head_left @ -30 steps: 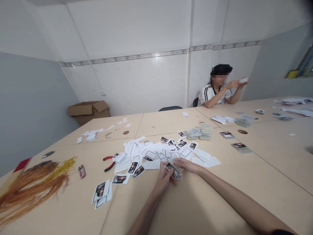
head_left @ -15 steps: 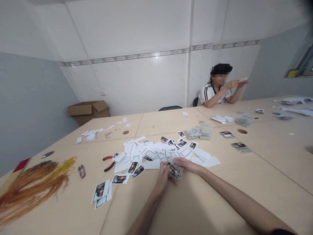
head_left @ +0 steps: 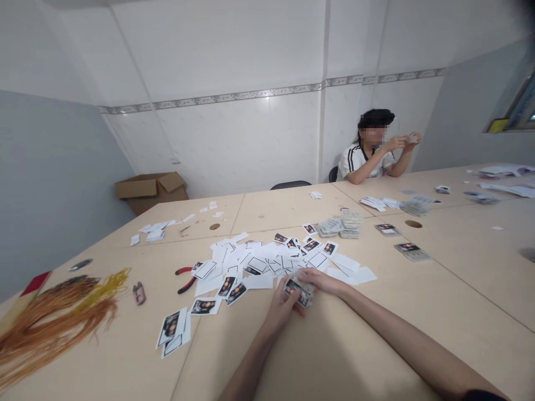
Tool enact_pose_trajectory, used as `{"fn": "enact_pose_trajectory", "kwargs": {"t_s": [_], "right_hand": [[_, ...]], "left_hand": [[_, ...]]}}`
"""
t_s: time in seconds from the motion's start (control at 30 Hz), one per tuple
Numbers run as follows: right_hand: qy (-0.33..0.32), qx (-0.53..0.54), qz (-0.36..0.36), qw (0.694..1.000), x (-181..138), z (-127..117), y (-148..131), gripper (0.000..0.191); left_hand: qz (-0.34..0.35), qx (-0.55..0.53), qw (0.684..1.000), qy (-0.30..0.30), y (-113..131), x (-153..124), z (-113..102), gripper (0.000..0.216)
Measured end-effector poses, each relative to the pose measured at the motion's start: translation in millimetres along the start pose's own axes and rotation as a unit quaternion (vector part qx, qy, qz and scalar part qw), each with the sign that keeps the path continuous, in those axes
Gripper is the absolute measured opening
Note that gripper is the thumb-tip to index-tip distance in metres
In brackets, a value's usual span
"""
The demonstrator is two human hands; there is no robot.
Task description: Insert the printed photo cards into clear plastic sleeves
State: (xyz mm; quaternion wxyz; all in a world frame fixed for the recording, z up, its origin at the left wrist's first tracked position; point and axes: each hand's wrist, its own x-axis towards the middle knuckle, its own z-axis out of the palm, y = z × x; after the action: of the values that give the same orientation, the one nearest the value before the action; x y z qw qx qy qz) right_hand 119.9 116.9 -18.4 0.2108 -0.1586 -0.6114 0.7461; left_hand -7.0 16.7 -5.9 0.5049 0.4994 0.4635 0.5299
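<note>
Pliers (head_left: 188, 286) left of card pile (head_left: 258, 265), seemingly partly beneath.

Bare left hand (head_left: 281, 306), bare right hand (head_left: 326, 282), slim uncovered forearms (head_left: 388, 328), near-black fabric sleeve edge (head_left: 482, 396) on the right arm, lower corner

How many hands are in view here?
4: the wearer's left hand, holding a picture card, and right hand beside it; across the table, a co-worker's two raised hands.
</note>
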Motion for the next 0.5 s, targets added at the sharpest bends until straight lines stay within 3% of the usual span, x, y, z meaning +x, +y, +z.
{"fn": "enact_pose_trajectory", "kwargs": {"t_s": [0.3,0.5], "right_hand": [[0.021,0.003,-0.003,1.0,3.2,-3.5,5.5,0.029],[0.025,-0.001,-0.005,1.0,2.6,-3.1,6.8,0.036]], "left_hand": [[-0.044,-0.057,0.997,0.013,-5.5,4.3,-3.4,0.068],[-0.052,-0.05,0.997,0.039,-9.3,6.4,-5.2,0.065]]}}
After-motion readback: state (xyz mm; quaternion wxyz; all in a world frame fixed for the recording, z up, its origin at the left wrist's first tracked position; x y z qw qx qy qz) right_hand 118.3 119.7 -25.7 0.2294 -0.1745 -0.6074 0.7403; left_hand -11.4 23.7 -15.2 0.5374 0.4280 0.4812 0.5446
